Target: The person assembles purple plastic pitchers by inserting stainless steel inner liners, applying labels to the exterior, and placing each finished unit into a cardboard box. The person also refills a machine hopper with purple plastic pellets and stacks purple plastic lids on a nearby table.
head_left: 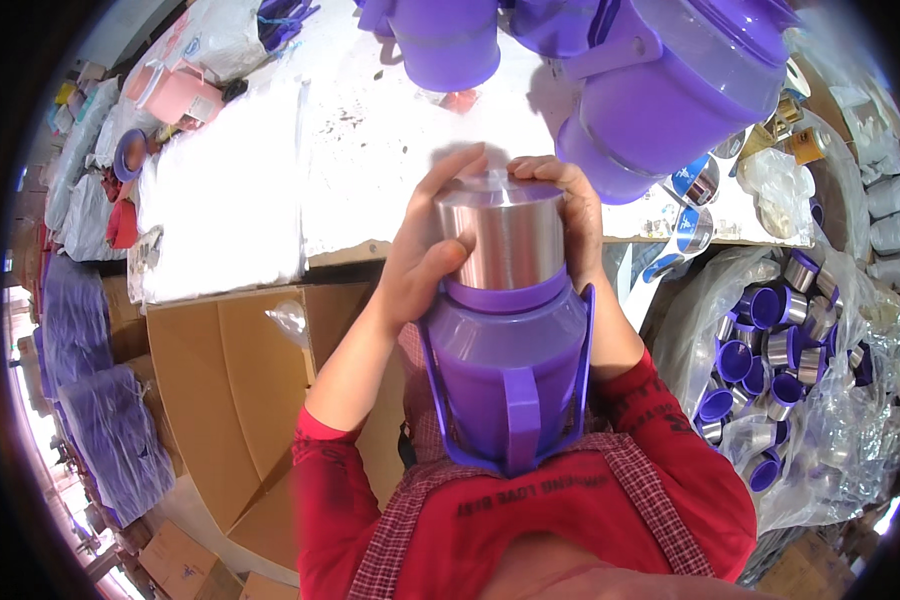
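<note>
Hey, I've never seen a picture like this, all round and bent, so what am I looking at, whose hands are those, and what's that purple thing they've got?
This is one picture from a wide fisheye camera worn on a person's head, looking down at their own work. That lens bends straight edges, so the scene looks round. There is no machine here: the two bare hands, with red sleeves, belong to the wearer.

Both hands hold a purple plastic flask with a side handle, propped against the body. The left hand and right hand wrap around its shiny cylindrical metal cap; each grip is closed on the cap.

Beyond lies a white-covered worktable with more purple flasks on it. At the right sits a clear plastic bag of purple-lined metal cups. At the left is an open brown cardboard box.
</note>
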Demonstrator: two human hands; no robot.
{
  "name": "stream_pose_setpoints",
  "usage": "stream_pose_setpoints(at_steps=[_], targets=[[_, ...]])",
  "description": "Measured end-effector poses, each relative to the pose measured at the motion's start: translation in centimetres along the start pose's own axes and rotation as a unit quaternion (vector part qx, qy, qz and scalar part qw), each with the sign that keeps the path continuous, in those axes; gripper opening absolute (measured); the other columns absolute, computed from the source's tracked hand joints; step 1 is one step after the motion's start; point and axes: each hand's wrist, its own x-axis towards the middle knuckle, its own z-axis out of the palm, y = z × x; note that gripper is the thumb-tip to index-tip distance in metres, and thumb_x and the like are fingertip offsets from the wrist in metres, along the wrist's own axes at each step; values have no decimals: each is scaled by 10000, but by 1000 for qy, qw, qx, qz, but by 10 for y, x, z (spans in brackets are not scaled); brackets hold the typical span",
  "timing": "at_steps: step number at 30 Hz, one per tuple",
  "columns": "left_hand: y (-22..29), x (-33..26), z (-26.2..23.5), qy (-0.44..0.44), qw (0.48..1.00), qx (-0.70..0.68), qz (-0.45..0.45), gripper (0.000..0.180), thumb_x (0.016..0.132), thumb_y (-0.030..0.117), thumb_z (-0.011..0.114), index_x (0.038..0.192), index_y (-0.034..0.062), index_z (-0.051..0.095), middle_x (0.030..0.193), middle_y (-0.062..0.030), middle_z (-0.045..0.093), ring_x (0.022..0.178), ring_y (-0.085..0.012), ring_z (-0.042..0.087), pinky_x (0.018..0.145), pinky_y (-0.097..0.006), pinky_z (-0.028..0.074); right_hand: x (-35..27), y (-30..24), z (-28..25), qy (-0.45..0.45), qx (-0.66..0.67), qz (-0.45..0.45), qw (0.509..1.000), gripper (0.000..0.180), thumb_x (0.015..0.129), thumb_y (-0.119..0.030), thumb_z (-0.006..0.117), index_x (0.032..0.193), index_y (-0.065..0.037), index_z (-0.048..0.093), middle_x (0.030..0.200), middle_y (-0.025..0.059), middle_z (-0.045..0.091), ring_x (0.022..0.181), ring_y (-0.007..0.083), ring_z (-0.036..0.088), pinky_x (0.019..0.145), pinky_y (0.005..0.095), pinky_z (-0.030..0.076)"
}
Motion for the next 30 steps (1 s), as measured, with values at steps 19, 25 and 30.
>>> stream_pose_setpoints(at_steps=[19, 25, 30], targets=[[-1, -13, -1, 77, 994, -70, 43, 608, 797, 244, 768, 1299, 24, 505, 1325, -114, 518, 1240, -216, 486, 1014, -343, 391, 3, 16, 2, -64, 68, -16, 996, 548, 892, -569, 574, 1060, -48, 605, 1068, 124, 600, 1140, 265, 519, 1036, 414, 386], [-10, -23, -13, 136, 987, -76, -36, 628, 775, 268, 793, 1274, 13, 511, 1287, -120, 528, 1191, -217, 510, 1012, -341, 404, 8, 21, 5, -98, 47, 76, 991, 532, 940, -494, 501, 1107, 4, 585, 1163, 158, 588, 1180, 279, 519, 1054, 400, 372], [-25, -19, -23, 96, 988, -101, -61, 587, 828, 314, 731, 1275, 8, 504, 1282, -110, 530, 1178, -204, 510, 1000, -343, 416, 9, 15, -3, -74, 32, 141, 987, 469, 972, -406, 497, 1147, 23, 572, 1195, 160, 584, 1174, 247, 526, 1051, 375, 381]])
